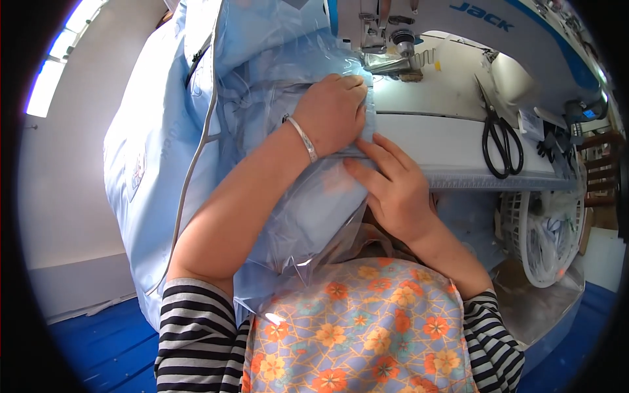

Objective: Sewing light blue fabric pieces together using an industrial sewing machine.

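The left hand (334, 111) curls onto plastic-covered light-blue fabric (314, 209), whether pinching I cannot tell; at its five o'clock, the right hand (393, 187) touches the fabric, fingers slightly spread. Outward: sewing machine (544, 56) at two, black scissors (491, 112) at three, white basket (525, 239) at four.

Fabric (314, 213) under the left hand (333, 111) is pale blue, sleeves (195, 331) striped black and grey, apron (357, 334) lavender with orange and yellow flowers, scissors (491, 124) right of the right hand (398, 191) black-handled, sewing machine (537, 46) beyond it white and blue.
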`<state>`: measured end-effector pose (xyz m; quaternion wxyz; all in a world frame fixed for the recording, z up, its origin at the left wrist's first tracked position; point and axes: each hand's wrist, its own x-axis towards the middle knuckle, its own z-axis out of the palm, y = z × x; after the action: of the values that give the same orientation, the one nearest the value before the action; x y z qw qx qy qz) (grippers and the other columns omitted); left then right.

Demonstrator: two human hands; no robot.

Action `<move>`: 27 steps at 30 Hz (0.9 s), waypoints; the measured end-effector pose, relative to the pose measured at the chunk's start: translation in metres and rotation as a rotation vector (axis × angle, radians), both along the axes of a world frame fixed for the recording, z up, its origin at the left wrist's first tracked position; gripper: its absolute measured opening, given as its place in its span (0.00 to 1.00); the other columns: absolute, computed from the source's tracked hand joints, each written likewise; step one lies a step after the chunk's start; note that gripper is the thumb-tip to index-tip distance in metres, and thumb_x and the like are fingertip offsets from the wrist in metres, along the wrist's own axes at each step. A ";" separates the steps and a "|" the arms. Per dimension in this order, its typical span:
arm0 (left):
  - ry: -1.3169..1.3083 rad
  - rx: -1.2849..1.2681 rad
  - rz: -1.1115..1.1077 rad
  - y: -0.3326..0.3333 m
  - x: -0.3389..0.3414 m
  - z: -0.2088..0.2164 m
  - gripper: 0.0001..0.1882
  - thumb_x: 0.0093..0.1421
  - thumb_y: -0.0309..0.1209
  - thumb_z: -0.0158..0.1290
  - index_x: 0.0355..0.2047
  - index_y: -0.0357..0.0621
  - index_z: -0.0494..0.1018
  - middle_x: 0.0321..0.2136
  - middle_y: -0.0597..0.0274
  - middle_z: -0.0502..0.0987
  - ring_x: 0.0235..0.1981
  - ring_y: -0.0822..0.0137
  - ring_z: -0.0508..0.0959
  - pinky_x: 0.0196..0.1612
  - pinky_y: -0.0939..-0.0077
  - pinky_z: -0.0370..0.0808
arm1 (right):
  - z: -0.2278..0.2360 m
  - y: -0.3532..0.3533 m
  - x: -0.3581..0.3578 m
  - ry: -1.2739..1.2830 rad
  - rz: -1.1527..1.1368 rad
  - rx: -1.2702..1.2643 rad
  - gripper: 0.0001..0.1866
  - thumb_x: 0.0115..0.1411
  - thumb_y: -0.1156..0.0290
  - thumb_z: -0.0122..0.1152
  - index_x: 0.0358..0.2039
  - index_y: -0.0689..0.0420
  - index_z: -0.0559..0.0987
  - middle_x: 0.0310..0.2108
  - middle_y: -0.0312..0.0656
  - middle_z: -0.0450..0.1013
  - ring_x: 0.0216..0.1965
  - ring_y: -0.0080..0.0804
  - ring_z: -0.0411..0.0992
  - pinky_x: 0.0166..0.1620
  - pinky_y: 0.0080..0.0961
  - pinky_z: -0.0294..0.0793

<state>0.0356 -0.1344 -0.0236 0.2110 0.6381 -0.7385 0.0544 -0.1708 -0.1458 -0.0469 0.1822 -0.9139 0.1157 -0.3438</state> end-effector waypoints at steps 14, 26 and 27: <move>0.066 -0.052 -0.025 -0.003 0.010 -0.010 0.26 0.52 0.26 0.54 0.53 0.32 0.71 0.51 0.44 0.77 0.51 0.46 0.76 0.57 0.56 0.72 | 0.021 -0.056 0.030 -0.460 0.096 1.730 0.29 0.65 0.74 0.53 0.65 0.69 0.61 0.54 0.57 0.72 0.56 0.41 0.73 0.61 0.35 0.72; 0.103 -0.159 -0.065 -0.008 0.017 -0.012 0.25 0.48 0.27 0.52 0.49 0.34 0.74 0.48 0.48 0.77 0.46 0.48 0.76 0.51 0.56 0.74 | 0.013 -0.065 0.068 -0.713 0.054 1.772 0.20 0.65 0.77 0.53 0.57 0.67 0.67 0.50 0.48 0.72 0.51 0.33 0.74 0.56 0.29 0.74; 0.107 -0.154 -0.060 -0.008 0.017 -0.012 0.25 0.48 0.28 0.52 0.49 0.34 0.74 0.48 0.48 0.77 0.46 0.48 0.76 0.51 0.56 0.74 | 0.013 -0.065 0.068 -0.722 0.069 1.770 0.17 0.65 0.77 0.54 0.54 0.66 0.69 0.47 0.45 0.73 0.49 0.28 0.74 0.54 0.27 0.75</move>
<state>0.0528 -0.1426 -0.0355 0.3004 0.5994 -0.7386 0.0704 -0.1027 -0.2110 -0.0342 0.8418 -0.2864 0.2435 -0.3873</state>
